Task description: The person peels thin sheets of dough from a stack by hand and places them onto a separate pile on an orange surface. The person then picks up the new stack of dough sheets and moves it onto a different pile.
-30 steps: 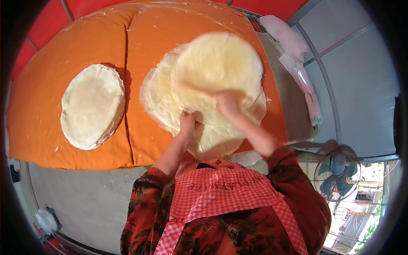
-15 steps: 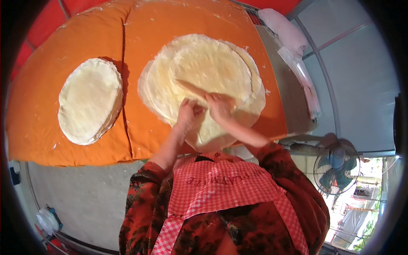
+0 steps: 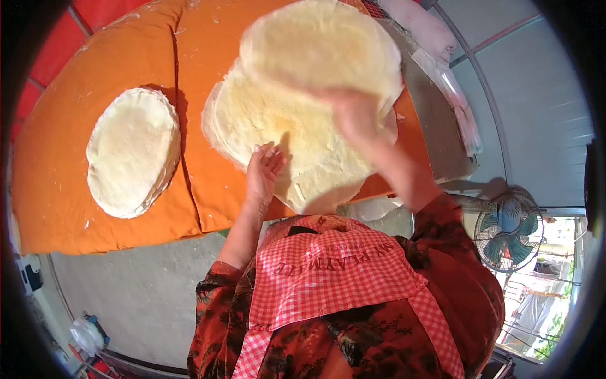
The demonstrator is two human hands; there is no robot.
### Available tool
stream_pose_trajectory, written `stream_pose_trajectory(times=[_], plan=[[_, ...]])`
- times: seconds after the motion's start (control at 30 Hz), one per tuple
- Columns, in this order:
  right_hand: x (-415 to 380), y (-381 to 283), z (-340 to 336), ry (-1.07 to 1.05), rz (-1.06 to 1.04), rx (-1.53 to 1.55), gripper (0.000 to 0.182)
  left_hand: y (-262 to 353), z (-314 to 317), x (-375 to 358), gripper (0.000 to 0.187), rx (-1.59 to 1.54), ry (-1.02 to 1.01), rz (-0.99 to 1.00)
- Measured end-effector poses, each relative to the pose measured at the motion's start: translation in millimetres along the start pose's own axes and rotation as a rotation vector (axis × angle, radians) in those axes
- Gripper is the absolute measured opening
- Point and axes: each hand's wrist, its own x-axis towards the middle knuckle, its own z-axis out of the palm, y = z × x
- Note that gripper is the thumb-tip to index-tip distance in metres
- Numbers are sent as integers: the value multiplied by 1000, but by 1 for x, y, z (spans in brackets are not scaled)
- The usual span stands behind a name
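Note:
Several thin, pale round sheets (image 3: 246,123) lie spread and overlapping on the orange cloth (image 3: 208,38). One large sheet (image 3: 322,47) stretches over their far side, its near edge blurred. At that near edge is my right hand (image 3: 356,114), smeared by motion; its fingers cannot be made out. My left hand (image 3: 266,167) rests at the near left part of the spread sheets, palm partly turned up, fingers apart and holding nothing.
To the left stands a stack of round sheets (image 3: 131,151) on the cloth. A pink and clear plastic bundle (image 3: 435,50) lies along the table's right edge. A fan (image 3: 507,230) is at the right, and a plastic bag (image 3: 87,336) at the lower left.
My right hand has moved away from my left, up and to the right. The large sheet has shifted toward the far side. My left hand has opened and moved slightly left.

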Motion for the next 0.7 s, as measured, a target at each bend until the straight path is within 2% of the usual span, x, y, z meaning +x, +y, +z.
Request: stream_pose_trajectory(times=[0.1, 0.13, 0.17, 0.23, 0.27, 0.33, 0.37, 0.43, 0.47, 0.57, 0.6, 0.63, 0.7], plan=[[-81, -12, 90, -207, 8, -60, 35, 9, 3, 2, 69, -166, 1, -108], [-102, -15, 110, -283, -20, -106, 34, 9, 1, 3, 63, -97, 6, -104], [-111, -28, 104, -116, -78, -83, 34, 6, -2, 6, 58, -26, 10, -99], [-108, -25, 102, -134, -19, -21, 32, 5, 2, 10, 46, 114, 13, -95], [-110, -25, 99, -215, -19, -24, 35, -1, 6, 12, 30, 88, 84, -56], [-107, -27, 87, -375, -13, -31, 41, -10, 3, 20, 29, 264, 192, -54], [-109, -27, 84, -356, -27, -7, 42, -14, 3, 27, 30, 353, 237, -49], [-111, -26, 72, -324, -56, 33, 46, -19, -4, 35, 29, 351, 194, -25], [-106, -22, 60, -444, -17, 108, 51, -22, -9, 36, 29, 346, 180, -10], [-106, 31, 73, -95, 148, 172, 43, -19, -2, 28, 31, 301, 197, 10], [-101, 53, 74, 49, 282, 245, 43, -19, 4, 26, 35, 252, 268, -5], [-95, 79, 75, 194, 415, 319, 43, -20, 2, 26, 36, 251, 254, -17], [-100, 160, 104, 290, 753, 512, 52, -20, -4, 30, 38, 250, 227, -32]])
